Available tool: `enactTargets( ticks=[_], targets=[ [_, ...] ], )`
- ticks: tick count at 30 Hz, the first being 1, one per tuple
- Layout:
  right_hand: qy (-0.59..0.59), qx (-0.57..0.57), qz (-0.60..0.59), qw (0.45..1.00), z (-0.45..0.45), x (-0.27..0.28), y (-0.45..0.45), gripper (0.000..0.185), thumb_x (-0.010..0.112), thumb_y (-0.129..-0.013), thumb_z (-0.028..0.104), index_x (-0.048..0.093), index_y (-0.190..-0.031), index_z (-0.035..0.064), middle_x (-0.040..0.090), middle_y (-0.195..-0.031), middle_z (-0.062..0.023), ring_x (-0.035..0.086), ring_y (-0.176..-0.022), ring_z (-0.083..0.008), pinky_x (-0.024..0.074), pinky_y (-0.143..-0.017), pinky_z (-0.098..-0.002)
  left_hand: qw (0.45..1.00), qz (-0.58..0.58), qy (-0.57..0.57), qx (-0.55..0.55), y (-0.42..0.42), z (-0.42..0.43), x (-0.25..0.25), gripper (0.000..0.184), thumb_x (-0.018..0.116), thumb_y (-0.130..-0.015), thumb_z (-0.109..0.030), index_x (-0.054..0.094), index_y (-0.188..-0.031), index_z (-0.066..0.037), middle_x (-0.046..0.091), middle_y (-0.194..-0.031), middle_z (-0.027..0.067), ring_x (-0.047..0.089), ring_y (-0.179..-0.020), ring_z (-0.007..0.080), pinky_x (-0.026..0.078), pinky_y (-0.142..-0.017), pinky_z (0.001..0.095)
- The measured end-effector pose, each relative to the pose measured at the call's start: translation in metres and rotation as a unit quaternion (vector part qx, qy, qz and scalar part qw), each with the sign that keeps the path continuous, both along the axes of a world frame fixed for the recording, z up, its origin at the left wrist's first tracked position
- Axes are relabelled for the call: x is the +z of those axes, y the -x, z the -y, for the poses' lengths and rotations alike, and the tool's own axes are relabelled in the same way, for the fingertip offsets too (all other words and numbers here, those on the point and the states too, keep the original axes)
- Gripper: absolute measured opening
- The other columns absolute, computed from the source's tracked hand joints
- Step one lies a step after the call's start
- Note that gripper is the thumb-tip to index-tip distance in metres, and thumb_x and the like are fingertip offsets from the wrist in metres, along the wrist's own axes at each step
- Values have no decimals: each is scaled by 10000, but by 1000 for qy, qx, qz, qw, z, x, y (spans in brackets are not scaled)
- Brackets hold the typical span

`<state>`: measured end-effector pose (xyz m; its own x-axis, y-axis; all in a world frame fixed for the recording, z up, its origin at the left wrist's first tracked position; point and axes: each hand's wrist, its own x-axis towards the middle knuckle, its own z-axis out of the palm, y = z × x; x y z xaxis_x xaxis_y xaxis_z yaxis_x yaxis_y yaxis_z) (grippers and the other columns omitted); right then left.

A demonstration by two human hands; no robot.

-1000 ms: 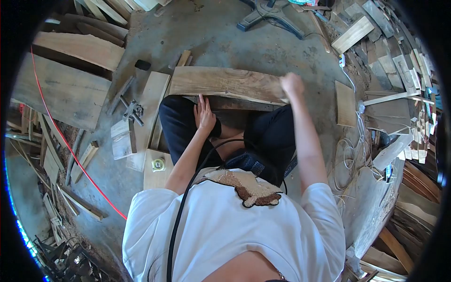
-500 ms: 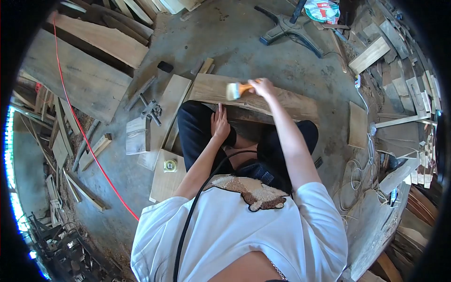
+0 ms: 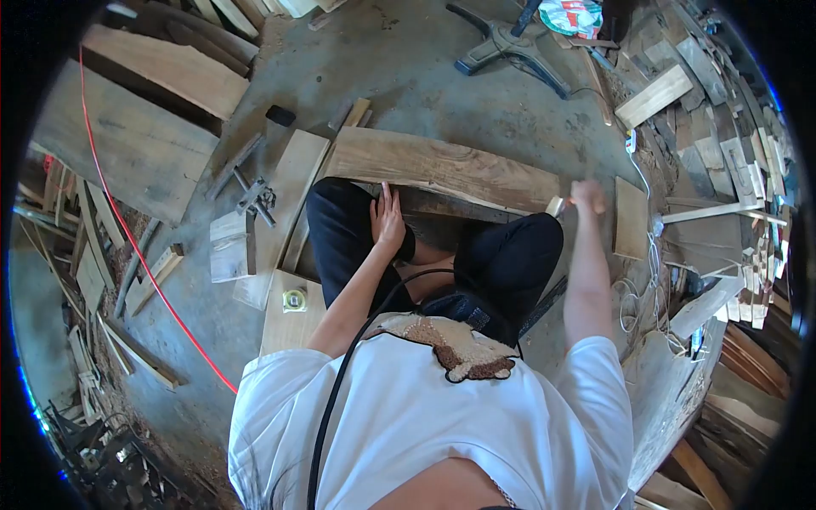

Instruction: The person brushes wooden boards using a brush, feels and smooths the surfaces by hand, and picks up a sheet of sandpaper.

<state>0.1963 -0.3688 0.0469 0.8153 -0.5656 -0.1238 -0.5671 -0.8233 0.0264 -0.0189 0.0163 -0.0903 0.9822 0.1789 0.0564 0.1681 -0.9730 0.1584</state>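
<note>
A wide wooden board [image 3: 442,166] lies across in front of my crossed legs. My left hand [image 3: 388,223] rests at its near edge on the left, fingers stretched out, touching the edge and holding nothing. Beyond the board's right end, my right hand [image 3: 586,197] is closed round the handle of a brush [image 3: 556,206]. The brush's pale bristles point left, close to the board's right end; whether they touch it cannot be told. Most of the handle is hidden by my fingers.
A tape measure [image 3: 294,300] sits on a plank at the left, near a metal clamp [image 3: 257,200] and a wood block [image 3: 232,246]. A red hose [image 3: 142,257] crosses the left floor. A black stand base [image 3: 510,49] is ahead; scrap wood [image 3: 714,127] lines the right.
My right hand swept left over the board with the brush, then back right past its right end. My left hand stays at the near edge. The whole view has shifted slightly.
</note>
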Motion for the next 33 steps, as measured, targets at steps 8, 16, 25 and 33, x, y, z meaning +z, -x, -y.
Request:
enactTargets(
  ticks=[8, 16, 25, 33],
  targets=[
    [-248, 243, 59, 936, -297, 2, 8, 287, 581, -768, 306, 681, -716, 42, 658, -741, -161, 655, -692, -276, 516, -639, -362, 1000, -7, 9, 4, 5, -2, 9, 610, 527, -729, -137, 368, -1311, -45, 142, -1464, 135, 286, -1280, 204, 217, -1036, 373],
    [-437, 244, 8, 866, -287, -44, -9, 342, 608, -787, 372, 653, -758, 35, 660, -613, -31, 586, -469, -94, 457, -437, -244, 989, 16, 149, 18, 7, -7, 10, 618, 504, -725, -66, 340, -1318, -11, 180, -1450, 146, 265, -1298, 252, 210, -1056, 398],
    [-48, 79, 24, 995, 20, -21, -25, 322, 602, -742, 342, 683, -868, 57, 656, -907, -149, 636, -877, -283, 509, -746, -384, 995, 19, 101, -5, 5, 1, 9, 674, 519, -726, -112, 291, -1358, -65, 131, -1478, 56, 267, -1301, 225, 218, -1029, 436],
    [-139, 359, 62, 921, -225, -2, 38, 276, 528, -768, 269, 666, -788, 30, 630, -841, -203, 613, -801, -374, 490, -712, -448, 996, 18, 90, -9, 5, -1, 4, 664, 536, -719, -131, 318, -1343, -62, 140, -1476, 47, 288, -1282, 228, 203, -1037, 435]
  ],
)
